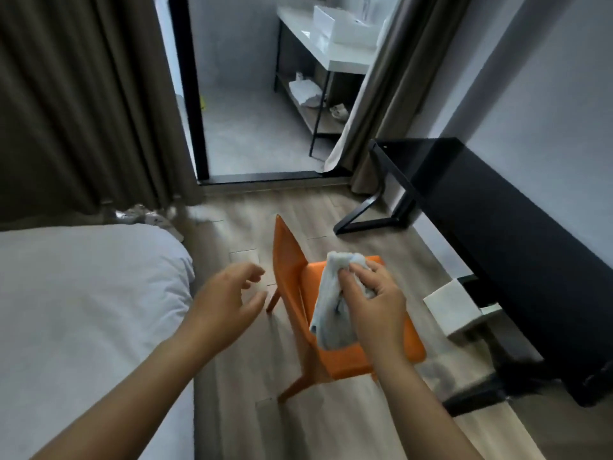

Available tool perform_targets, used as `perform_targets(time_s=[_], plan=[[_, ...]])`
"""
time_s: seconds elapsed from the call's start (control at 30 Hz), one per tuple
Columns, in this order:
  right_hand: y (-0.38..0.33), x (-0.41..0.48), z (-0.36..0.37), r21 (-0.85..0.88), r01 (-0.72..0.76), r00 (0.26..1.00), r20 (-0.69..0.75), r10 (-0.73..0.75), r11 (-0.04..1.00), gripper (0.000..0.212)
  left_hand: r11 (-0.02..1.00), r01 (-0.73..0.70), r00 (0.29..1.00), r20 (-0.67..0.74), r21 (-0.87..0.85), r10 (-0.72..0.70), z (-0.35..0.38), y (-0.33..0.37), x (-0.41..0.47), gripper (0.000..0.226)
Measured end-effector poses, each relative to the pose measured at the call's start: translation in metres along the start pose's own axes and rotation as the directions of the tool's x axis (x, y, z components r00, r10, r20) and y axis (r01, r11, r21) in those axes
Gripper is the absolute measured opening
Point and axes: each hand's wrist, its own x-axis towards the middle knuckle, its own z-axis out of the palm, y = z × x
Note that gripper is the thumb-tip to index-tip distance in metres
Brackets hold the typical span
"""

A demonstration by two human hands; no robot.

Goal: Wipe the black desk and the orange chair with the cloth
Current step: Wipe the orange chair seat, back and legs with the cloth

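We take this for a bedroom of the hotel or rented kind. At lower left lies a bed (83, 310) made up in plain white linen, and heavy brown curtains (83, 104) fill the upper left. Along the right wall stands a black desk (497, 234), with an orange chair (292, 270) on the wood-look floor (232, 410) at centre. At top centre a dark-framed doorway opens onto a grey-floored washing area — a white counter (341, 58) carrying a basin (345, 28), white towels (303, 91) on the shelf below.
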Motion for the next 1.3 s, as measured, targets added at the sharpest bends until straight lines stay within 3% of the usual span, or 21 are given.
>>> perform_targets(time_s=[0.17,0.37,0.53,0.67,0.9,1.13,1.3], plan=[[0.008,-0.004,0.004,0.065,0.128,0.981,0.140,-0.136,0.990,0.017,0.989,0.146,0.986,-0.084,-0.001,-0.146,0.010,0.004,-0.040,0.028],[0.058,-0.002,-0.020,0.136,0.210,0.924,0.296,-0.242,0.968,0.020,0.960,0.279,0.942,-0.188,-0.016,-0.276,0.072,0.033,-0.075,0.029],[0.110,-0.014,-0.032,0.178,0.281,0.885,0.331,-0.326,0.943,0.021,0.945,0.326,0.928,-0.194,0.010,-0.318,0.127,0.039,-0.097,0.031],[0.164,-0.030,-0.023,0.203,0.324,0.878,0.299,-0.373,0.924,0.014,0.955,0.294,0.936,-0.218,0.045,-0.277,0.177,0.009,-0.104,0.032],[0.299,-0.074,0.037,0.252,0.467,0.846,0.152,-0.511,0.848,0.011,0.985,0.150,0.949,-0.293,0.084,-0.119,0.299,-0.118,-0.118,0.032],[0.375,-0.134,0.076,0.276,0.570,0.813,-0.050,-0.581,0.774,0.023,0.981,-0.119,0.928,-0.369,-0.156,0.054,0.378,-0.190,-0.159,0.030],[0.370,-0.165,0.092,0.415,0.414,0.886,0.019,-0.462,0.810,0.030,0.909,-0.185,0.942,-0.331,-0.373,0.056,0.372,-0.182,-0.186,0.049]])
